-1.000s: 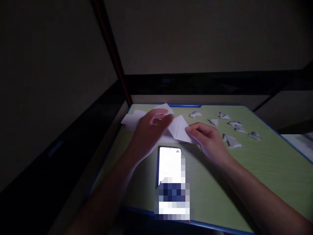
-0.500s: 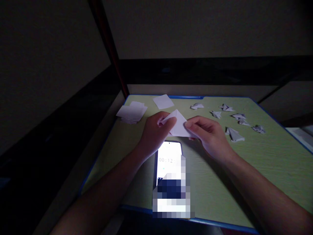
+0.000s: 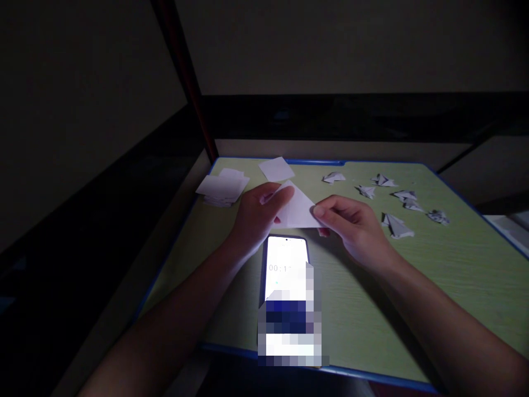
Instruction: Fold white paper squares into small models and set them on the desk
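Observation:
A white sheet of folded paper (image 3: 298, 209), triangular in outline, is held up above the table between both hands. My left hand (image 3: 261, 212) grips its left side, with the thumb laid across the paper near the top corner. At the right corner, my right hand (image 3: 351, 223) pinches the paper between thumb and fingers. Just below the paper lies a lit phone (image 3: 287, 264) showing a timer; its lower part is blurred out. The undersides of the fingers on both hands are partly hidden.
A stack of white paper (image 3: 223, 187) lies at the table's back left, beside a single square sheet (image 3: 276, 168). Several small folded paper pieces (image 3: 397, 225) are scattered on the right. The green table (image 3: 351, 320) has a blue edge, with dark walls behind.
My left hand has shifted slightly up and left, its thumb moving toward the paper's top corner. The centre crease seen earlier no longer shows on the facing side. My right hand stays nearly still.

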`<state>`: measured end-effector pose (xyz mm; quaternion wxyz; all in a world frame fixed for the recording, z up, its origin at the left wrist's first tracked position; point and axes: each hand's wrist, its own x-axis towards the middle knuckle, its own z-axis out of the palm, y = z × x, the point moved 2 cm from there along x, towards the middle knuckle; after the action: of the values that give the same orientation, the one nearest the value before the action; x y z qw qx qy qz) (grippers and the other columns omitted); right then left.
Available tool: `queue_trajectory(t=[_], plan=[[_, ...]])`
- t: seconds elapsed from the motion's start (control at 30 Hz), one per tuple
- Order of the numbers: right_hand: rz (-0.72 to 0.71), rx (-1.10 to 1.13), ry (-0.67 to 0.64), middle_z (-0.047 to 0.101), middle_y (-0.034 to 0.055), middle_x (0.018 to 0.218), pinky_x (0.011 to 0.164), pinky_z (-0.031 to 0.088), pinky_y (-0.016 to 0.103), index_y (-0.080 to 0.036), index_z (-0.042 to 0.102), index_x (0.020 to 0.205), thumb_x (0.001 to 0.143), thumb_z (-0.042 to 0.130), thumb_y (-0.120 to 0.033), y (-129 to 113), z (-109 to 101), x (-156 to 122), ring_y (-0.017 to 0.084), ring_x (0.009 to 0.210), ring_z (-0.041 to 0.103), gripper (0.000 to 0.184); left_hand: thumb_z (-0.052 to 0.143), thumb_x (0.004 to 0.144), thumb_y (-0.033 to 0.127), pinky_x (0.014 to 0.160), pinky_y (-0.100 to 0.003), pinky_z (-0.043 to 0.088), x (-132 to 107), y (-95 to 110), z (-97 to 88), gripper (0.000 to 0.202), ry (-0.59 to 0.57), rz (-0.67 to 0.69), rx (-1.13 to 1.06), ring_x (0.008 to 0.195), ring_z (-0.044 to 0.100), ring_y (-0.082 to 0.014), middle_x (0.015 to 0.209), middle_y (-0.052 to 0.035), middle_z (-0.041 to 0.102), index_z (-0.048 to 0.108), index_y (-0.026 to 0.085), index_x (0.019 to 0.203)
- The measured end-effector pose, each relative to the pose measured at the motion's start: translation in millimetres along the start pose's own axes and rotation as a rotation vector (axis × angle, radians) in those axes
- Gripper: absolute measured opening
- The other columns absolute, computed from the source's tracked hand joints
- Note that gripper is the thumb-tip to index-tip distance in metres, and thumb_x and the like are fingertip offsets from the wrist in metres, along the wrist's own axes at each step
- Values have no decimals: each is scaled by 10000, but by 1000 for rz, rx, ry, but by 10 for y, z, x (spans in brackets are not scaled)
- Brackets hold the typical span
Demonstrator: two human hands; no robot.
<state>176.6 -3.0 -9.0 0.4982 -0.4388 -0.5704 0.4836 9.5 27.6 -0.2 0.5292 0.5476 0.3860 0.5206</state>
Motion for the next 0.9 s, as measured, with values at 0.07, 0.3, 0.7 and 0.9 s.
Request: queue_trajectory(t=[0.07, 0.3, 0.7, 0.9], plan=[[-6, 34, -24, 541, -29, 565, 492, 292, 262, -190, 659, 709, 782, 701, -403, 5, 1, 3, 98, 517, 444, 230, 676, 739, 373, 447, -181, 380, 5, -5, -20, 234, 15, -23, -55, 547, 498, -84, 629, 16, 540, 591, 163, 679], [-15, 44, -55, 543, -29, 567, 499, 290, 264, -185, 640, 690, 796, 692, -387, 20, -4, 2, 99, 523, 445, 234, 675, 691, 327, 474, -197, 385, 7, -23, -27, 200, 51, -96, -135, 563, 487, -93, 624, 17, 525, 555, 169, 661], [46, 37, -62, 528, -37, 575, 458, 235, 235, -163, 626, 690, 782, 701, -361, -8, 41, -12, 70, 494, 398, 231, 633, 739, 317, 428, -187, 325, -21, 2, 62, 212, -56, 15, 52, 498, 444, -69, 562, 37, 481, 536, 165, 627], [14, -7, -91, 526, -39, 580, 455, 254, 221, -155, 615, 692, 808, 673, -332, -33, 47, -12, 65, 496, 408, 219, 635, 725, 299, 466, -201, 353, -6, 25, 49, 187, -32, 61, 81, 530, 455, -80, 578, 26, 513, 561, 165, 617]])
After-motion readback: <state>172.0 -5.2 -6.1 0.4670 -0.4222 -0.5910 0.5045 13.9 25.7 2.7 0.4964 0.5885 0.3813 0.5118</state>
